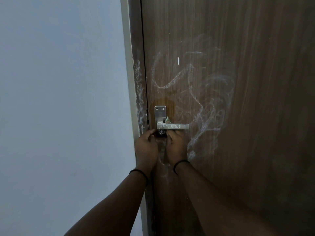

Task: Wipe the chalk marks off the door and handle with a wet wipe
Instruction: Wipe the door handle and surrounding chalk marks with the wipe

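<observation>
The brown wooden door [221,116] carries white chalk scribbles [201,103] above and to the right of its handle. The metal lever handle [173,126] has a chalk squiggle along its bar. Chalk smears also run down the door frame [140,92]. Just under the handle a dark packet with white print [161,133] sits between my two hands, and a greenish bit [167,119] pokes up behind the lever. My left hand [147,146] pinches the packet from the left. My right hand [176,147] grips it from the right, its fingertips hidden under the lever.
A pale painted wall [64,108] fills the left half of the view, up to the cream door frame edge. The handle's backplate [160,111] is fixed close to the door's left edge. Both my wrists wear thin dark bands.
</observation>
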A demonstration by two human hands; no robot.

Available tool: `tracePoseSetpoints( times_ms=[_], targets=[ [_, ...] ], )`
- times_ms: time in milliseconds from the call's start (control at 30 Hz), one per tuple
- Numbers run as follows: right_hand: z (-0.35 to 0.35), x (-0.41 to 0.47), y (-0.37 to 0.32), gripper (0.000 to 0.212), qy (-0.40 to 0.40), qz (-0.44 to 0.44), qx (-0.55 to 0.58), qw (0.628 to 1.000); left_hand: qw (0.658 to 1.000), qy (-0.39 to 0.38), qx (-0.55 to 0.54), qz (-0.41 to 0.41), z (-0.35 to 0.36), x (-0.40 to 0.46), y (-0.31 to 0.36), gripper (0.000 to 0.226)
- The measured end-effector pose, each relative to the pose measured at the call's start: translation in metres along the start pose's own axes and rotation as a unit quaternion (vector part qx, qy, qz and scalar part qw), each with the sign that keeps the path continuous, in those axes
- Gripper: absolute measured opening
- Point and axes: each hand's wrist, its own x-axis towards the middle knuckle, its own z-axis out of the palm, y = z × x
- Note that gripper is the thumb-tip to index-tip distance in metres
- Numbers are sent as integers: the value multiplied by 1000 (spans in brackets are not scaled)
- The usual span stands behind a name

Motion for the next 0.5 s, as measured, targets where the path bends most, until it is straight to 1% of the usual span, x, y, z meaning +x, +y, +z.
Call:
tracePoseSetpoints(
  times_ms=[67, 133, 200, 267, 300, 433, 500],
  targets=[
    [-2, -9, 7, 26, -2, 45, 24, 999, 1000, 1, -12, -21, -2, 0, 1, 37],
    [-4, -14, 12, 23, 20, 117, 72, 990, 999, -4, -21, -41, -3, -1, 2, 39],
    [-4, -12, 8, 18, 58, 194, 133, 970, 998, -13, -27, -55, -4, -2, 4, 39],
    [0, -6, -3, 10, 84, 242, 184, 949, 998, -17, -21, -57, -5, -3, 7, 39],
    [3, -4, -8, 9, 87, 247, 191, 946, 998, -16, -16, -54, -6, -3, 8, 39],
    [10, 1, -20, 11, 78, 243, 158, 954, 998, -12, -11, -64, -9, -4, 10, 38],
    [11, -1, -17, 26, 107, 231, 165, 953, 997, -13, -11, -72, -9, -5, 10, 38]
  ],
)
